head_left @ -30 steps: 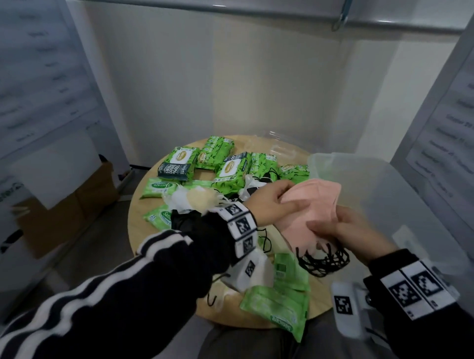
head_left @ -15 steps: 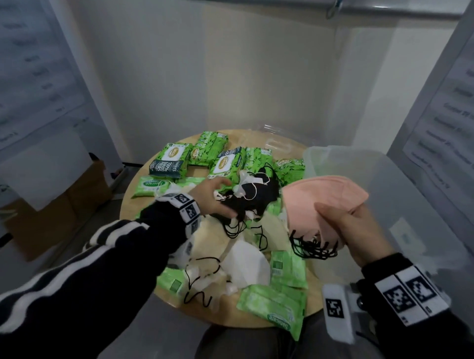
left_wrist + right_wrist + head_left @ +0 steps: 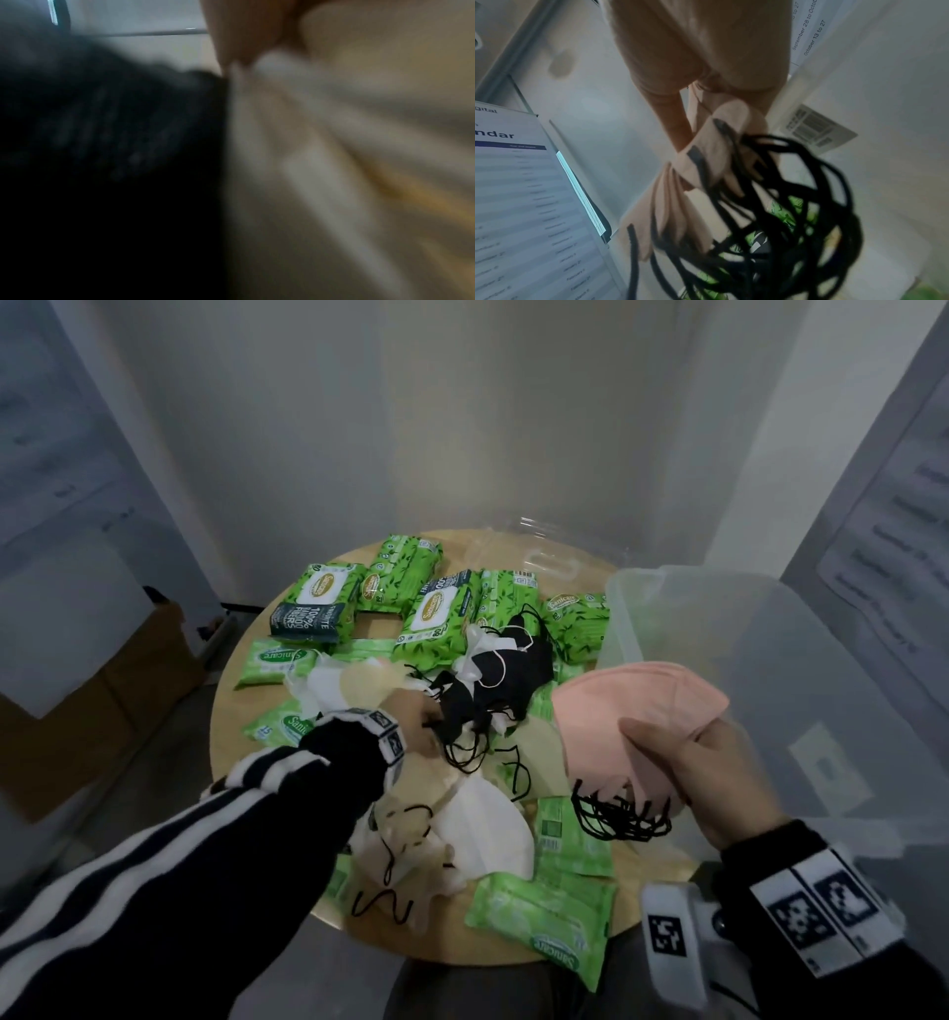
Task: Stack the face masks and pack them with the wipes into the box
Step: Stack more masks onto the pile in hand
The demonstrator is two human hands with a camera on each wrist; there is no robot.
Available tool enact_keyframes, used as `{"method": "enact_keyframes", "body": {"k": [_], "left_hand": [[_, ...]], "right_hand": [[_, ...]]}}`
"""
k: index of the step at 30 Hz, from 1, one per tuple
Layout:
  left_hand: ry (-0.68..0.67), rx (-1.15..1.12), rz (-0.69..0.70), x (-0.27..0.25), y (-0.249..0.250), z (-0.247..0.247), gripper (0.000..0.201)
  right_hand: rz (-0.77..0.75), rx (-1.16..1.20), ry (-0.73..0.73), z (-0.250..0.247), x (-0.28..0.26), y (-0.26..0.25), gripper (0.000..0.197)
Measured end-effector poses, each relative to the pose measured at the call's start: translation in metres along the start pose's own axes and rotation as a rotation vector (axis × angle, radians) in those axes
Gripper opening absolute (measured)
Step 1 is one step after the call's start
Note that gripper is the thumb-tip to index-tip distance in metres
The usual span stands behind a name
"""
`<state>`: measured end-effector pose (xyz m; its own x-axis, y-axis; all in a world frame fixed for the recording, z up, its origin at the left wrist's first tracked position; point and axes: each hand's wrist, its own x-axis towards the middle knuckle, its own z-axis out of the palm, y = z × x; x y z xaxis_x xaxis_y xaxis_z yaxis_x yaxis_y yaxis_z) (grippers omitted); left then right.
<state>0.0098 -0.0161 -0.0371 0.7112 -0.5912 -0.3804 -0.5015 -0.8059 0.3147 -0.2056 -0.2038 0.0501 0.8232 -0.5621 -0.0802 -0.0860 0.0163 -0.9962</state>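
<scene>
- While the pink masks (image 3: 637,711) are held up over the table's right edge, just beside the box, the right hand (image 3: 703,773) is clamped on them, thumb on top, fingers underneath.
- Black ear loops (image 3: 624,816) are seen dangling in a tangle under that stack; the same is shown in the right wrist view (image 3: 777,203).
- The left hand (image 3: 418,724) is laid down in the loose mask pile at the black masks (image 3: 493,690); its grip cannot be told, since the fingers are hidden in the head view and the left wrist view is blurred.
- White and beige masks (image 3: 488,824) are scattered on the round wooden table (image 3: 226,711), near edge.
- Green wipes packs (image 3: 436,613) are spread across the far half; more packs (image 3: 544,911) are lying at the near edge.
- The clear plastic box (image 3: 770,670) is placed at the right, open; its contents cannot be made out.
- A clear lid (image 3: 544,552) is lying at the table's far side.
</scene>
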Motion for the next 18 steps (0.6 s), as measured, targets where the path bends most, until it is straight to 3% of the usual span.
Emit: {"method": "enact_keyframes", "body": {"k": [2, 6, 9, 14, 18], "left_hand": [[0.053, -0.042, 0.027, -0.004, -0.002, -0.011, 0.03], [0.146, -0.182, 0.034, -0.013, -0.004, -0.039, 0.027], [0.21, -0.378, 0.085, -0.02, 0.0, -0.055, 0.037], [0.276, -0.363, 0.126, -0.029, 0.011, -0.045, 0.051], [0.153, -0.285, 0.222, -0.033, 0.007, -0.003, 0.067]], "right_hand": [[0.006, 0.003, 0.0, 0.002, -0.001, -0.003, 0.02], [0.005, -0.014, -0.012, 0.004, -0.006, -0.011, 0.021], [-0.016, -0.005, -0.025, 0.006, -0.011, -0.016, 0.023], [-0.027, 0.002, -0.047, 0.01, -0.017, -0.021, 0.022], [-0.024, -0.009, -0.061, 0.006, -0.018, -0.017, 0.023]]}}
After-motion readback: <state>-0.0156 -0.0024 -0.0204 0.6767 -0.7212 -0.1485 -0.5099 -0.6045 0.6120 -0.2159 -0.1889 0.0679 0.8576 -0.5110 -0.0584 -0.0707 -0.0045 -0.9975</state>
